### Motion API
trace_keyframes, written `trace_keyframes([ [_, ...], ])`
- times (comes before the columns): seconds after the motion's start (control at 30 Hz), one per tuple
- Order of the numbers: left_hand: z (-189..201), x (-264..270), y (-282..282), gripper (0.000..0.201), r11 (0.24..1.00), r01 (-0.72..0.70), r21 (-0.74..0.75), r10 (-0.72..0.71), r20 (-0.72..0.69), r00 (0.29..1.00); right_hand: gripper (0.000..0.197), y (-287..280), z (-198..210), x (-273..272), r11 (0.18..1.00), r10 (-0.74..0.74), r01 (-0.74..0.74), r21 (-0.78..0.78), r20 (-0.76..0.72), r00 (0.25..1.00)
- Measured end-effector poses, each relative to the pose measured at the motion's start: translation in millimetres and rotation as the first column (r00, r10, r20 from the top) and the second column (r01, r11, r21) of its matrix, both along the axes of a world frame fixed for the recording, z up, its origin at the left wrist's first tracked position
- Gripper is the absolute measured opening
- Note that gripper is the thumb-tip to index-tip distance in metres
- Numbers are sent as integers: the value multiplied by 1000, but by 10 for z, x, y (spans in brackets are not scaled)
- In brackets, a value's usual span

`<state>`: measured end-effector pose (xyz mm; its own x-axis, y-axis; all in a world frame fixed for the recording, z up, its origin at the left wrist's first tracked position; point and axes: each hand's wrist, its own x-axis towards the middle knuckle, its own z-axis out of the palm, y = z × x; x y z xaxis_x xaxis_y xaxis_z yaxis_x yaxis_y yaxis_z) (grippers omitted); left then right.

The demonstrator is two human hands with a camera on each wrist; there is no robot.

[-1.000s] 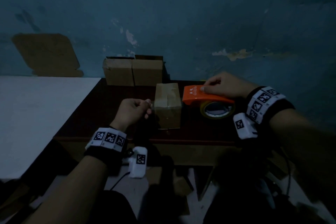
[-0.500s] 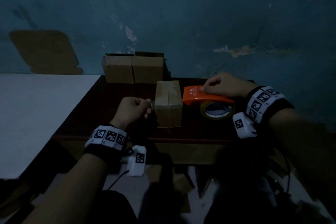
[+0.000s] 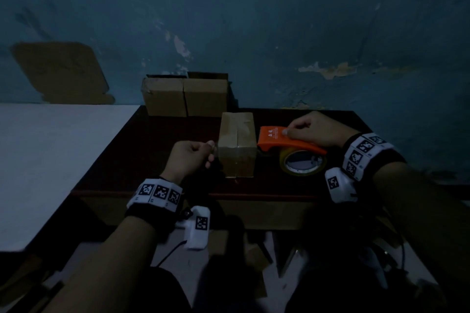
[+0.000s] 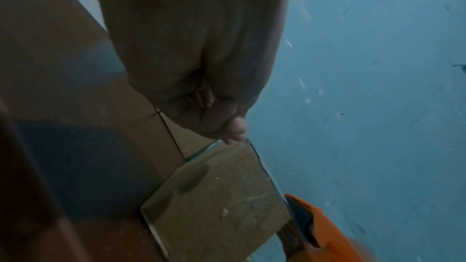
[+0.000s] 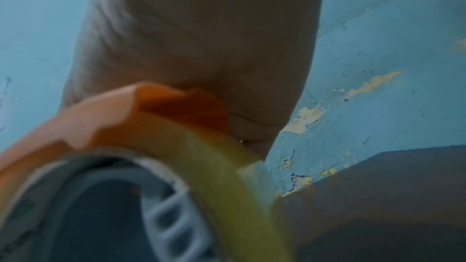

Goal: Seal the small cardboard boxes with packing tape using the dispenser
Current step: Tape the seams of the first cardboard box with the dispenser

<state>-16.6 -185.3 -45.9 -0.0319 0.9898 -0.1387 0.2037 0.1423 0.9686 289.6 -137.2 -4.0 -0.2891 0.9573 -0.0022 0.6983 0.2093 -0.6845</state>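
A small brown cardboard box (image 3: 237, 145) stands mid-table, glossy tape along its top and near side; the left wrist view shows its shiny left side (image 4: 219, 202). My left hand (image 3: 193, 157) is curled in a fist just left of it, thumb tip (image 4: 237, 132) touching the box's upper left edge, nothing visible in the fingers. My right hand (image 3: 312, 129) grips the orange tape dispenser (image 3: 273, 138) from above, its nose against the box's right side. The yellowish tape roll (image 3: 302, 161) sits in it, and fills the right wrist view (image 5: 227, 166) under the orange frame (image 5: 126, 119).
Two more cardboard boxes (image 3: 165, 96) (image 3: 206, 96) stand side by side at the back of the dark red table (image 3: 152, 147), against the blue wall. A white surface (image 3: 50, 155) adjoins the table's left side. A flat cardboard sheet (image 3: 61, 71) leans on the wall.
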Motion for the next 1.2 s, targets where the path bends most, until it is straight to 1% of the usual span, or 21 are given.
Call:
trace_keyframes([
  [0.13,63,20,-31,37,1000,-6,-29,6,18,1000,27,-16,6,-6,1000,-10,11,2,-20,1000],
  [0.2,85,15,-34,39,999,-3,-46,3,0,1000,28,-13,16,-20,1000,-11,11,5,-28,1000],
  [0.3,100,-33,6,45,997,21,-72,-26,-68,997,27,-5,22,-35,1000,-18,18,8,-17,1000],
  [0.37,123,-81,30,47,994,37,-107,-51,-139,989,27,-12,23,-34,1000,-17,17,1,-16,1000],
  [0.43,139,-137,39,52,992,19,-123,-47,-224,974,27,-32,29,-14,1000,-14,14,5,-6,1000],
  [0.5,117,-206,82,57,992,-33,-124,-2,-267,964,26,-51,42,3,1000,-20,20,2,-12,1000],
  [0.53,96,-229,111,60,994,-54,-93,23,-303,953,26,-61,47,8,1000,-24,24,1,-14,1000],
  [0.57,91,-239,142,59,998,-62,-25,48,-380,924,25,-66,50,8,1000,-25,25,2,-14,1000],
  [0.6,99,-227,163,54,996,-57,71,84,-467,881,25,-67,46,4,1000,-25,25,3,-14,1000],
  [0.63,145,-180,162,43,980,-43,195,142,-530,836,24,-72,46,-1,1000,-23,23,4,-16,1000],
  [0.67,218,-113,157,32,945,-15,326,207,-566,798,25,-75,46,-10,1000,-21,21,3,-20,1000],
  [0.7,312,-22,144,23,898,33,440,254,-576,777,25,-78,49,-20,1000,-19,20,4,-22,1000],
  [0.73,404,81,145,18,845,100,525,270,-582,767,25,-74,53,-28,1000,-18,18,7,-20,1000],
  [0.77,484,190,152,16,811,172,559,258,-605,754,26,-71,59,-36,1000,-18,18,9,-15,1000],
  [0.8,536,301,184,14,793,236,561,224,-630,743,26,-66,63,-41,1000,-16,17,10,-11,1000],
  [0.83,568,409,217,13,800,290,525,172,-664,728,26,-64,70,-45,1000,-15,15,10,-9,1000],
  [0.87,569,507,264,13,813,339,473,110,-696,710,27,-63,77,-48,1000,-15,15,7,-6,1000],
  [0.93,507,658,334,16,851,406,334,-11,-761,648,26,-68,92,-40,1000,-12,12,-4,0,1000],
  [0.97,467,704,344,19,862,421,283,-43,-786,617,26,-77,100,-31,1000,-9,9,-7,0,1000],
  [1.03,378,739,364,24,867,426,259,-43,-812,581,26,-89,105,-9,1000,-7,7,-2,1,1000],
  [1.2,285,681,385,24,869,427,251,-25,-838,545,28,-60,23,-30,1000,-3,2,-16,-23,1000],
])
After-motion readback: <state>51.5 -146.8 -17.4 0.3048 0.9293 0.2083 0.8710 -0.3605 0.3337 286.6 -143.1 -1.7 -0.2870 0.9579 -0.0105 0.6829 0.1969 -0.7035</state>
